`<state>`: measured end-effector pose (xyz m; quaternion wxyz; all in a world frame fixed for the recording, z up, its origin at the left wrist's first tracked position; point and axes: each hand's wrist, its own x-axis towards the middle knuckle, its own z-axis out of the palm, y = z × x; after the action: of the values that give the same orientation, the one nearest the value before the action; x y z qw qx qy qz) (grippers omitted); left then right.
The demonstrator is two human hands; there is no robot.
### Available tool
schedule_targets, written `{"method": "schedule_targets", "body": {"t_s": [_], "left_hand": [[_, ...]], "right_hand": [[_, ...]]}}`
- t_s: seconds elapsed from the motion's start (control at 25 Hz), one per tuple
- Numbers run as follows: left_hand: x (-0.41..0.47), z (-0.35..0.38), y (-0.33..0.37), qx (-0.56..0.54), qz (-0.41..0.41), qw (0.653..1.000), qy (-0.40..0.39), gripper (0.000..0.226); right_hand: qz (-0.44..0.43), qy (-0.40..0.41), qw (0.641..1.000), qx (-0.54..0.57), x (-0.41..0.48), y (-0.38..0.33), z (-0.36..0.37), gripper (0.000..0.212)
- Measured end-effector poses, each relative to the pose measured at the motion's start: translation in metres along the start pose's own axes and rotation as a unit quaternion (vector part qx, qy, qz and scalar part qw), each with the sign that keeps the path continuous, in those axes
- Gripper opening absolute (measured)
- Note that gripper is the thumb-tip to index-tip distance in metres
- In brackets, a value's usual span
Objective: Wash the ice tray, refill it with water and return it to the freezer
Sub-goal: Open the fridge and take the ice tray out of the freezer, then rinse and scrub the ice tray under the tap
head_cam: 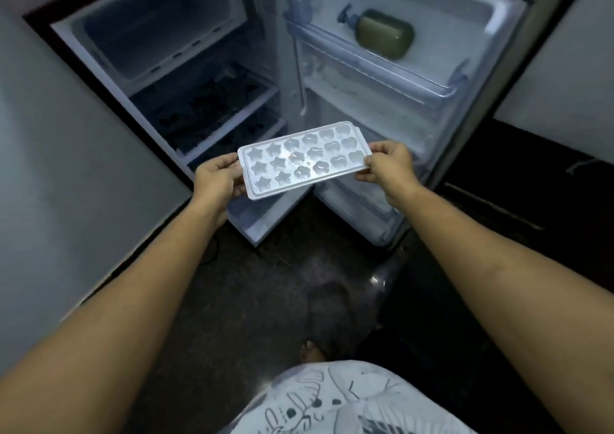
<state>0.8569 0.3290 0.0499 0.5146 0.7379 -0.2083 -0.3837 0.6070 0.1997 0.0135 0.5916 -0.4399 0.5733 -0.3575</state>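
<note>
While fridge (172, 68) stands open, person holds tray out front.
Left hand (217, 178): clamped on tray's left short end.
Tray (304, 159): mid-air before fridge, cavities up, near level; probably to keep water in, though fill unclear.
Long axis: left-right, right end farther.
Right hand (387, 164): pinching right end.
Door (398, 68): open, bottle (383, 33) shelved.

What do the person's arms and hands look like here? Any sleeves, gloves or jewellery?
Both forearms are bare all the way into view: no sleeves, gloves, watch or bracelets show. The left hand and right hand carry no visible rings. Lower down, the person wears a white garment printed with black cartoon line drawings.
</note>
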Motion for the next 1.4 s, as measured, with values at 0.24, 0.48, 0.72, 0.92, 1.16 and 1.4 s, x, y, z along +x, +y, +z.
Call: {"method": "schedule_targets", "body": {"t_s": [0.24, 0.48, 0.72, 0.92, 1.16, 1.4], "left_hand": [[-0.055, 0.075, -0.039, 0.023, -0.038, 0.995, -0.084, 0.030], [-0.129, 0.192, -0.059, 0.039, -0.051, 0.983, -0.174, 0.032], [-0.194, 0.324, -0.050, 0.056, -0.040, 0.957, -0.283, 0.032], [-0.222, 0.432, -0.015, 0.095, 0.016, 0.913, -0.396, 0.030], [-0.236, 0.577, 0.020, 0.145, 0.056, 0.840, -0.519, 0.031], [-0.255, 0.701, 0.048, 0.198, 0.093, 0.745, -0.630, 0.028]], "right_hand": [[0.029, 0.068, 0.997, 0.022, -0.050, 0.063, -0.114, 0.026], [0.027, 0.154, 0.987, 0.025, -0.104, 0.094, -0.263, 0.025], [0.013, 0.266, 0.963, 0.043, -0.148, 0.087, -0.403, 0.025], [0.021, 0.369, 0.926, 0.079, -0.173, 0.078, -0.491, 0.025], [0.019, 0.492, 0.864, 0.104, -0.186, 0.076, -0.562, 0.022], [0.037, 0.603, 0.786, 0.130, -0.192, 0.068, -0.595, 0.022]]}}
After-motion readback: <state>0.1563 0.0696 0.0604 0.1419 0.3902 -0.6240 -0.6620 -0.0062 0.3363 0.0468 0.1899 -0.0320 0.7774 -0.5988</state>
